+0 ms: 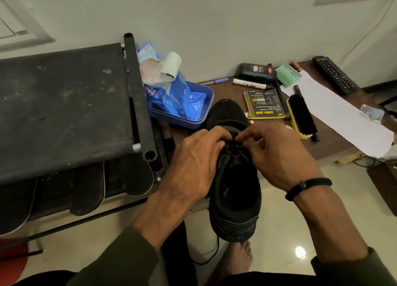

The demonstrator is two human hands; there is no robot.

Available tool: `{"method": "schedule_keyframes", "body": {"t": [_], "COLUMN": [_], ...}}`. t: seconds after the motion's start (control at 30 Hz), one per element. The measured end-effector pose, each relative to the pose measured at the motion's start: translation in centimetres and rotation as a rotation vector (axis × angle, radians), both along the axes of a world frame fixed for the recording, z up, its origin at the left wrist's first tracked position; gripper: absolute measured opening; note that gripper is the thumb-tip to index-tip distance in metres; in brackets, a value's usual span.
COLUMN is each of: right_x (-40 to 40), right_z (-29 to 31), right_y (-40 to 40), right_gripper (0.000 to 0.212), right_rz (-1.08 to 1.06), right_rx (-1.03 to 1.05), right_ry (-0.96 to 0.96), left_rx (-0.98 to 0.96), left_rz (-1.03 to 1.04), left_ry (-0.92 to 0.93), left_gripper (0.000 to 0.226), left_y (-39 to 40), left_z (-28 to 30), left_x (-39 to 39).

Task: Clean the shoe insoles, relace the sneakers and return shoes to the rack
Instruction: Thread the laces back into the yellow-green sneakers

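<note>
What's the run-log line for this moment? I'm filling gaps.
step: relacing | left hand: pinches lace | right hand: pinches lace | black sneaker: toe on table | insoles: on rack

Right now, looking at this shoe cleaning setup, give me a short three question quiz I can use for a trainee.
1. True or false: both hands, left hand and right hand, are working at the laces of the black sneaker.
2. What lies in the blue tray? A) wipes packet B) remote control C) shoe brush
3. Fill in: the insoles rest on the rack's ____ shelf, under the top shelf.

Key: 1 true. 2 A, the wipes packet. 3 lower.
</note>
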State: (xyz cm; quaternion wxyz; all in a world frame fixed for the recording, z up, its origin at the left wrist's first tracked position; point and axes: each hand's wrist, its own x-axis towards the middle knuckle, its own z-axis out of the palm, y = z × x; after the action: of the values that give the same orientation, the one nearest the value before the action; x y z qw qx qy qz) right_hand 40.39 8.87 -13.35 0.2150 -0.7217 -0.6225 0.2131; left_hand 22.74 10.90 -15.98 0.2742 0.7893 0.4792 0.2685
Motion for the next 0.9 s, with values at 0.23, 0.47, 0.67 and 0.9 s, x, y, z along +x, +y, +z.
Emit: {"method": "schedule_keyframes", "body": {"t": [0.23, 0.47, 0.67, 0.9], "right_x": [-0.3, -0.6, -0.5, -1.2], "right_z": [0.2, 0.1, 0.0, 0.2], "right_y": [0.2, 0.2, 0.3, 1.5], "right_gripper": [0.01, 0.008, 0.005, 0.012], "right_rz": [0.004, -0.044, -0.036, 0.001], "right_rx": [-0.03, -0.036, -0.001, -0.106], "right_ry": [-0.06, -0.029, 0.017, 0.018], "left_rx": [-0.033, -0.054, -0.044, -0.088], "left_rz": [-0.013, 0.024, 0.038, -0.028], "left_ry": [0.044, 0.087, 0.014, 0.025], "left_gripper": [0.012, 0.006, 0.006, 0.028], "left_y": [0.4, 0.2, 0.0, -1.8], "left_z": [-0.2, 0.1, 0.1, 1.9], "left_x": [-0.3, 0.2, 0.2, -1.2]}}
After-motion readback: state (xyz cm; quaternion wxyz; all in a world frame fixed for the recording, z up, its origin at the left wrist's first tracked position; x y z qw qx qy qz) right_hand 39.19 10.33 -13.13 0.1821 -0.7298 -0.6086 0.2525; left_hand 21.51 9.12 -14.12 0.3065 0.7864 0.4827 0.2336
